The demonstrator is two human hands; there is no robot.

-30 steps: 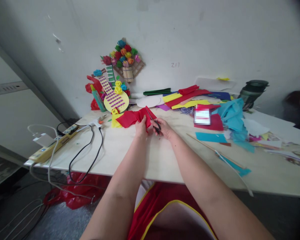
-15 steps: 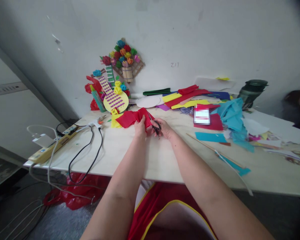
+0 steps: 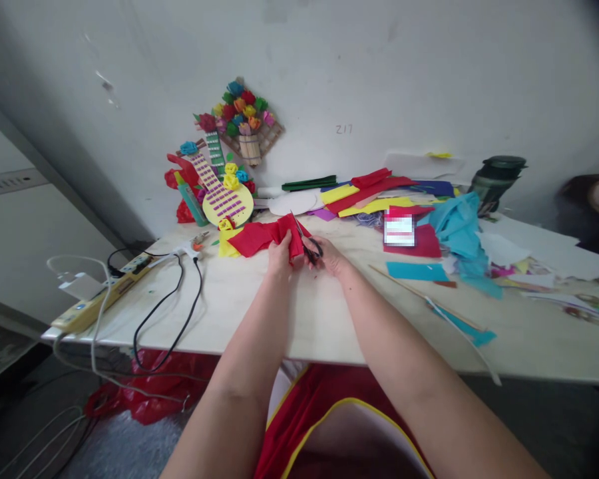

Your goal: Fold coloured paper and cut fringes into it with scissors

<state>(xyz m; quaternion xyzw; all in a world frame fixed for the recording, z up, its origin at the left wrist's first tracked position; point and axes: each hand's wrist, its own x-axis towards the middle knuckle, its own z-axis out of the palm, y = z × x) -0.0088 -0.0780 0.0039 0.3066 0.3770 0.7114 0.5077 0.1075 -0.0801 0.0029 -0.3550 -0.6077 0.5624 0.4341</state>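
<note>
Fingers closed, the left hand point(image 3: 279, 255) pinches the red sheet point(image 3: 254, 239), the right hand point(image 3: 331, 257) grips scissors point(image 3: 312, 253); likely cutting, the next snip wanting tautness.

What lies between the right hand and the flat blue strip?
Head view: a thin stick pokes its left tip into the gap between the right hand and the blue strip; the rest of that stretch is bare tabletop.

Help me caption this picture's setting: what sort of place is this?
Probably a handicraft workspace: the right hand holds scissors at a red sheet, coloured sheets lie piled farther back, and handmade-looking flowers are by the wall.
</note>
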